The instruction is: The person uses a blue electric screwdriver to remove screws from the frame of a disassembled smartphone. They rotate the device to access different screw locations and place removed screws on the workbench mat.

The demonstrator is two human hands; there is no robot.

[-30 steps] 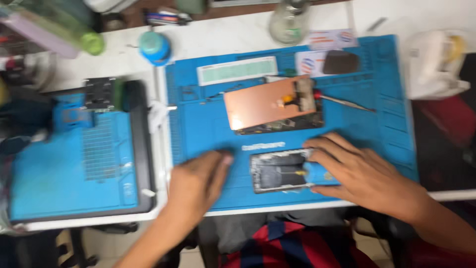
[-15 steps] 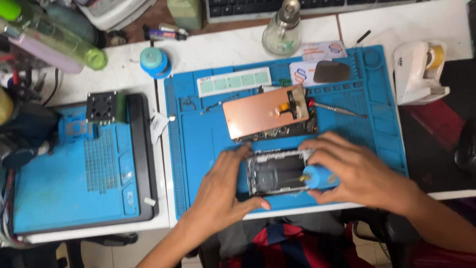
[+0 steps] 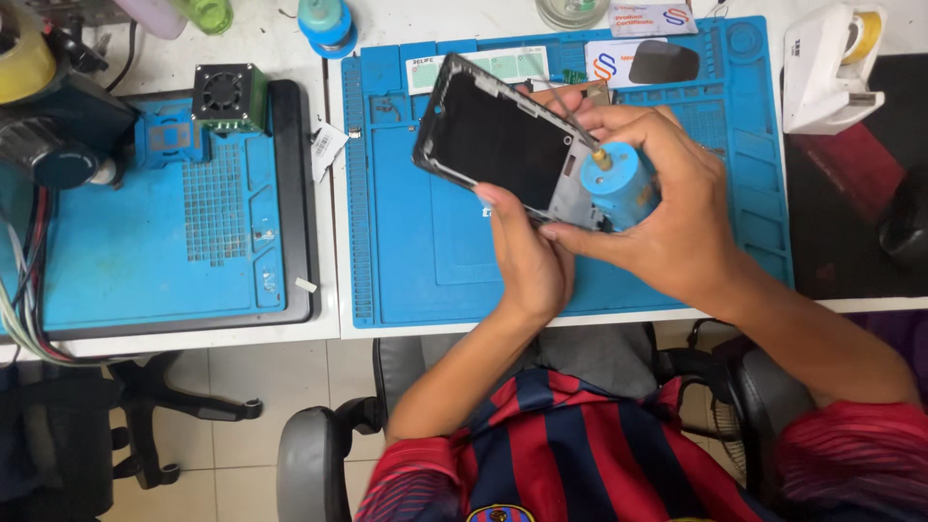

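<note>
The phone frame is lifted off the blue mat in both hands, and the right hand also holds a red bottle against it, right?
Not quite: the head view shows the bottle is blue, not red. The phone frame is lifted off the blue mat, with the left hand and right hand holding it.

Two hands are showing: the left hand (image 3: 527, 256) and the right hand (image 3: 657, 208). One phone frame (image 3: 503, 145) is sitting between them, above one large blue mat (image 3: 425, 251). Left of that mat, one smaller blue mat (image 3: 145, 251) is lying, with one small fan (image 3: 227, 95) on it. Right of the large mat, one white tape dispenser (image 3: 822, 68) is standing.
</note>
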